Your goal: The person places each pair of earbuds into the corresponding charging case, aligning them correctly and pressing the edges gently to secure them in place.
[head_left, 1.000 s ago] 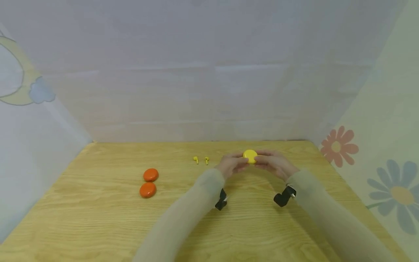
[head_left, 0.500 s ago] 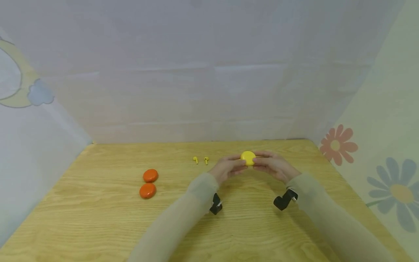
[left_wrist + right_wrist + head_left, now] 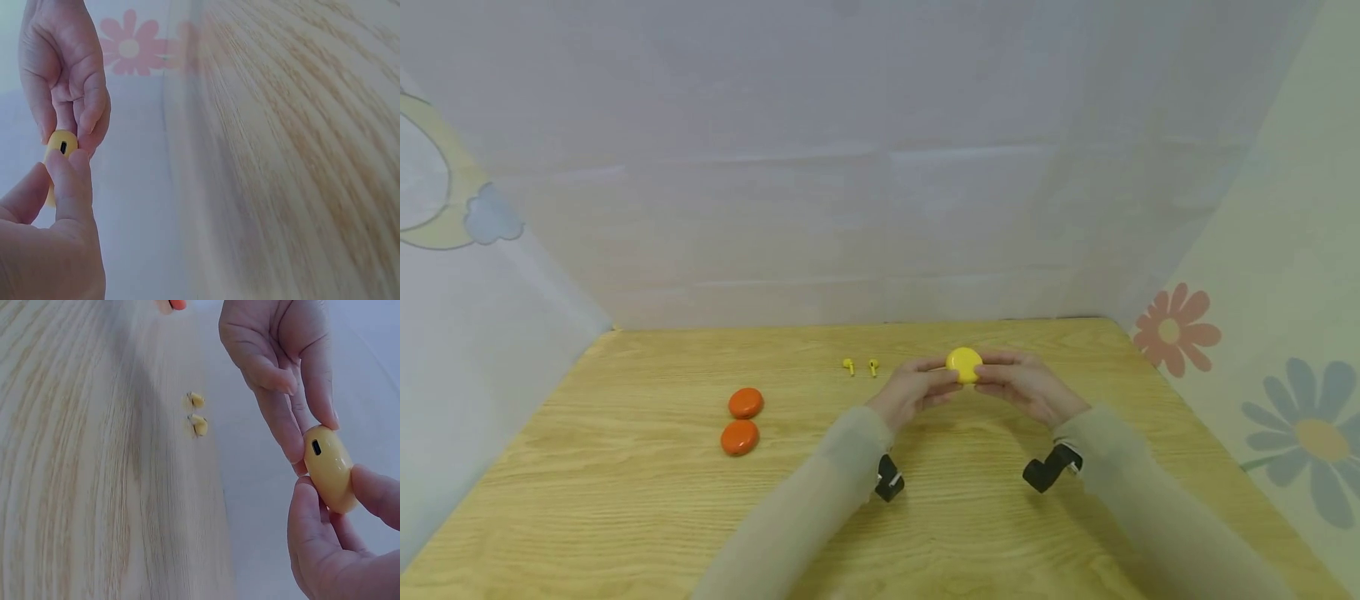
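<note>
Between my two hands is a round, glossy yellow earbud case (image 3: 964, 365), raised over the back right part of the table. My left hand (image 3: 917, 390) pinches its left side with thumb and fingers, and my right hand (image 3: 1026, 385) pinches the right side. The lid looks closed. A dark charging port (image 3: 316, 447) shows on the case's edge in the right wrist view, and in the left wrist view the fingers cover part of the case (image 3: 62, 139). Two yellow earbuds (image 3: 848, 366) lie side by side on the table, left of my left hand.
Two round orange-red cases (image 3: 746, 403) sit one behind the other on the left half of the wooden table (image 3: 625, 500). A pale fabric wall (image 3: 880, 208) rises along the back edge, and a flower-printed side wall (image 3: 1292, 333) stands at the right.
Both hands have shifted the yellow case slightly left and toward me, still gripping it from both sides. The earbuds and orange-red cases stay in place.
</note>
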`<state>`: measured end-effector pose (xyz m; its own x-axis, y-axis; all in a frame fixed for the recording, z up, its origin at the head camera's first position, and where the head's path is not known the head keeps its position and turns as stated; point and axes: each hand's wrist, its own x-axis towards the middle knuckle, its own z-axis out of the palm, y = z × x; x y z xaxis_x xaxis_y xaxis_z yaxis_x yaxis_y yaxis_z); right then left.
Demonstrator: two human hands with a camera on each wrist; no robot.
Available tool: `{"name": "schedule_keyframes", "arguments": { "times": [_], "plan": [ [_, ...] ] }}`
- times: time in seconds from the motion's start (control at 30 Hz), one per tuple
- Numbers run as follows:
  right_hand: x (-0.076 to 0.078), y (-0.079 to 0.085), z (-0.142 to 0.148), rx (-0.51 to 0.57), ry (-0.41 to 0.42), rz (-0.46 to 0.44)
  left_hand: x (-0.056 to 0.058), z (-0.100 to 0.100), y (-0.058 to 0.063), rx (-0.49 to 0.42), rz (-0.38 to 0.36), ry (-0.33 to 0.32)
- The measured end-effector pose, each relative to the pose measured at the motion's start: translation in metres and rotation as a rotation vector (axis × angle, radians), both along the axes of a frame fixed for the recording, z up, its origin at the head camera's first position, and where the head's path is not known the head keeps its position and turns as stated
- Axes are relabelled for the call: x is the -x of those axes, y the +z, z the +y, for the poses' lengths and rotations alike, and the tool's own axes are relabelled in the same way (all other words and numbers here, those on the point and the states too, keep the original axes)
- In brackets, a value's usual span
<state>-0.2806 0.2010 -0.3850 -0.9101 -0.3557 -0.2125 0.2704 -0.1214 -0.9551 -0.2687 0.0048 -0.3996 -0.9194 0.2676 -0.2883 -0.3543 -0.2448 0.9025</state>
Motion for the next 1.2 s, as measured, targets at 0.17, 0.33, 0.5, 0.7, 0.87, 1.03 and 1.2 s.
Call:
{"name": "schedule_keyframes", "arguments": {
  "times": [0.17,0.33,0.5,0.7,0.87,1.03,1.2],
  "plan": [
    [-0.005,0.001,-0.003,-0.005,0.019,0.008,-0.003,-0.003,0.001,-0.005,0.004,0.001],
    [-0.01,0.002,-0.008,-0.002,0.011,0.007,-0.008,-0.007,0.002,0.001,0.017,-0.003],
    [-0.014,-0.001,-0.013,0.031,0.012,0.007,-0.014,-0.013,0.002,-0.009,0.034,-0.013],
    [-0.019,-0.002,-0.019,0.029,0.02,0.018,-0.02,-0.019,0.002,0.01,0.061,-0.018],
    [-0.021,-0.001,-0.024,0.023,0.02,0.018,-0.023,-0.024,0.003,0.017,0.068,-0.015],
    [-0.025,0.0,-0.028,0.026,0.021,0.014,-0.025,-0.028,0.002,0.042,0.074,-0.022],
    [-0.028,-0.002,-0.031,0.035,0.036,0.036,-0.029,-0.032,0.0,0.082,0.071,-0.009]
  ]
}}
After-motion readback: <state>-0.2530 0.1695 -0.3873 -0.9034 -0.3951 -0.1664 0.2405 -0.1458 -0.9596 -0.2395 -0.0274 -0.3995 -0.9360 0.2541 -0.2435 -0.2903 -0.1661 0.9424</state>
